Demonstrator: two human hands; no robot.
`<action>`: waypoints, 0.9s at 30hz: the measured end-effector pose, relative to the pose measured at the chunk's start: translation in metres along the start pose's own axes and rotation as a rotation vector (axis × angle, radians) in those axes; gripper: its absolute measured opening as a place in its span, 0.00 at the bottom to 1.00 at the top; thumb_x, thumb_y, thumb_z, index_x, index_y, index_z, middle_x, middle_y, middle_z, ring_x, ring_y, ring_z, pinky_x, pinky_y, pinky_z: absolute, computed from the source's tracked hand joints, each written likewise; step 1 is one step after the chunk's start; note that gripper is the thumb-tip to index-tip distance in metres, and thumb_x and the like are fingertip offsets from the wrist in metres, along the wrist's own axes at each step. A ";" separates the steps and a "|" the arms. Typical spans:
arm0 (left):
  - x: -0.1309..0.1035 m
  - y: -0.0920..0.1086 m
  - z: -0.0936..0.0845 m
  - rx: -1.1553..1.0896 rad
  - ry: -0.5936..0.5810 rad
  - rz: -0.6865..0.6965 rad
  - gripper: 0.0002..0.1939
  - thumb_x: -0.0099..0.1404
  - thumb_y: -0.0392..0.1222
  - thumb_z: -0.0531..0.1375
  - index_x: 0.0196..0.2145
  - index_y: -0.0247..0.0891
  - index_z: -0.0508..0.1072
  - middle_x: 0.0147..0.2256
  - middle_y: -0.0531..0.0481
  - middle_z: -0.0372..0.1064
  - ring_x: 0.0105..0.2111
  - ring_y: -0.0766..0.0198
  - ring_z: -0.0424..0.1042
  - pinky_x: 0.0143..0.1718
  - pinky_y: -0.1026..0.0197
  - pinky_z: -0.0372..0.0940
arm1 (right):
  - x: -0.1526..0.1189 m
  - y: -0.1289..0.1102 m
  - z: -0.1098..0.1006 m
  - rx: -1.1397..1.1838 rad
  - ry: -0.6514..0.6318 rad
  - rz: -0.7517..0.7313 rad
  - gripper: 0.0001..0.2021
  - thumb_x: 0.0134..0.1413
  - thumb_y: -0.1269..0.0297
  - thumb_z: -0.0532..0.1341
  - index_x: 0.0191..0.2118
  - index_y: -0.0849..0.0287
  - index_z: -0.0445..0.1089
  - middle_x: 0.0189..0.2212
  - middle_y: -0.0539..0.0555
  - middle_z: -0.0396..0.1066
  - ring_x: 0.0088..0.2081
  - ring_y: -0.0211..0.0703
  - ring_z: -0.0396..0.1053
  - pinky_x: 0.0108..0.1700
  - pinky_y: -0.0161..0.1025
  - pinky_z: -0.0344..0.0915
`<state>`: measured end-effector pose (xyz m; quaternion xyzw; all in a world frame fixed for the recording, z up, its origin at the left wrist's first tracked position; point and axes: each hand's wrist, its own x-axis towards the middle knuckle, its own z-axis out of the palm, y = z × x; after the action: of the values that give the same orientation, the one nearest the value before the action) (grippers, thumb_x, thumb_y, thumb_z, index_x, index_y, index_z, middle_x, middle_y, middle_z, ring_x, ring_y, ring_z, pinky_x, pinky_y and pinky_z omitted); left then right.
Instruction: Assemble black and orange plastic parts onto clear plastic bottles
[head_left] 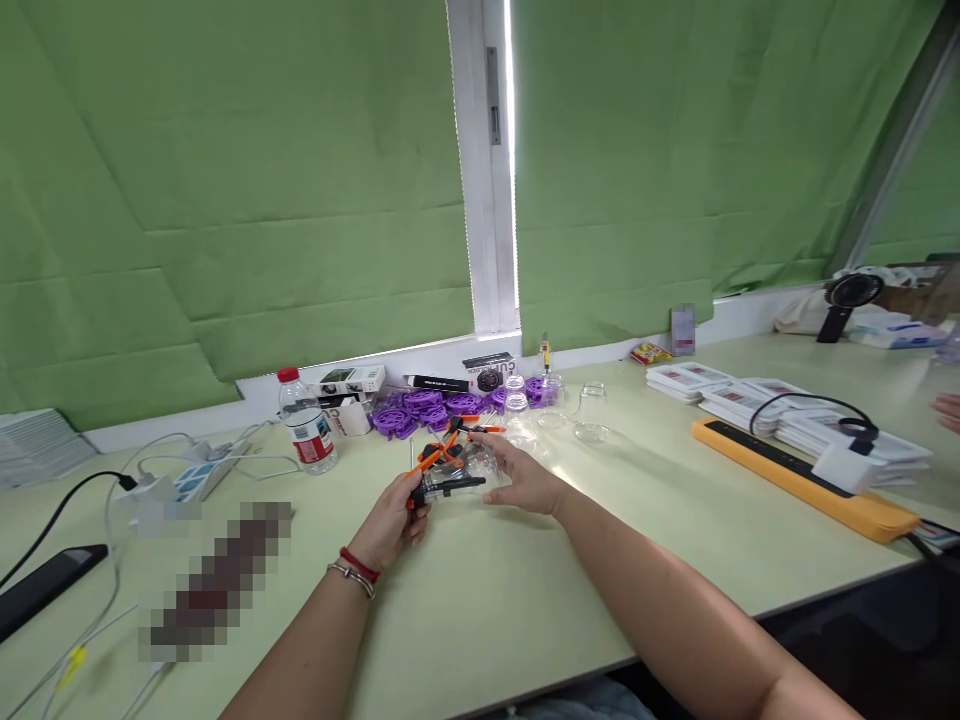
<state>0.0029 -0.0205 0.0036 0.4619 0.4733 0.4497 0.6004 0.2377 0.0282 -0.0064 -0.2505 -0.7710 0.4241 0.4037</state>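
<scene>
My left hand (394, 515) is closed around an orange-and-black jointed bracket (429, 464), with a black rod-like part sticking out to the right. My right hand (525, 475) is just to the right, thumb and fingers spread apart beside a clear plastic piece (476, 465). Whether its fingertips touch that piece or the orange arms, I cannot tell. Behind both hands lies a heap of purple round plastic parts (420, 410). Several clear cup-like pieces, one a clear cup (592, 400), stand to the right of the heap.
A red-capped water bottle (306, 425) stands left of the heap, near small boxes (349, 380). Cables and a white power strip (206, 475) lie at left, with a black phone (49, 590). An orange power strip (795, 475) and stacked white packets (750, 395) are at right.
</scene>
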 end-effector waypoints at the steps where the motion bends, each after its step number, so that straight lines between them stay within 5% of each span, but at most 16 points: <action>1: 0.000 0.000 0.000 -0.005 -0.001 0.005 0.18 0.59 0.58 0.54 0.32 0.40 0.61 0.19 0.60 0.55 0.13 0.74 0.52 0.15 0.68 0.48 | 0.000 0.000 0.000 -0.004 0.000 0.017 0.45 0.38 0.61 0.70 0.63 0.46 0.49 0.60 0.54 0.50 0.54 0.47 0.56 0.55 0.46 0.55; 4: 0.000 0.001 0.000 -0.011 0.007 0.023 0.18 0.60 0.58 0.54 0.33 0.40 0.60 0.19 0.60 0.56 0.14 0.73 0.53 0.15 0.68 0.50 | 0.000 -0.002 -0.001 -0.011 -0.006 0.107 0.46 0.37 0.58 0.70 0.63 0.46 0.48 0.56 0.55 0.55 0.40 0.40 0.63 0.45 0.43 0.63; 8: -0.001 0.003 0.000 0.005 0.005 0.028 0.17 0.60 0.58 0.54 0.31 0.40 0.60 0.19 0.60 0.56 0.14 0.73 0.53 0.15 0.68 0.50 | -0.002 -0.005 0.001 -0.027 -0.007 0.204 0.41 0.40 0.52 0.68 0.61 0.47 0.52 0.48 0.55 0.60 0.28 0.31 0.59 0.35 0.38 0.64; 17: -0.004 0.004 0.004 0.011 -0.015 0.013 0.18 0.59 0.58 0.53 0.30 0.40 0.60 0.19 0.60 0.55 0.13 0.74 0.52 0.15 0.68 0.48 | 0.001 -0.009 0.003 0.019 -0.003 0.269 0.31 0.48 0.43 0.59 0.55 0.53 0.56 0.25 0.46 0.60 0.21 0.34 0.63 0.26 0.35 0.64; 27: -0.002 -0.003 0.003 0.061 -0.029 0.081 0.19 0.60 0.59 0.53 0.30 0.39 0.59 0.19 0.59 0.57 0.14 0.74 0.52 0.14 0.68 0.49 | 0.001 -0.008 0.004 0.028 0.013 0.410 0.31 0.49 0.35 0.51 0.48 0.56 0.61 0.21 0.48 0.67 0.15 0.32 0.59 0.18 0.30 0.54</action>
<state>0.0059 -0.0231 0.0016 0.5051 0.4591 0.4523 0.5740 0.2332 0.0232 -0.0004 -0.3994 -0.6952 0.5064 0.3173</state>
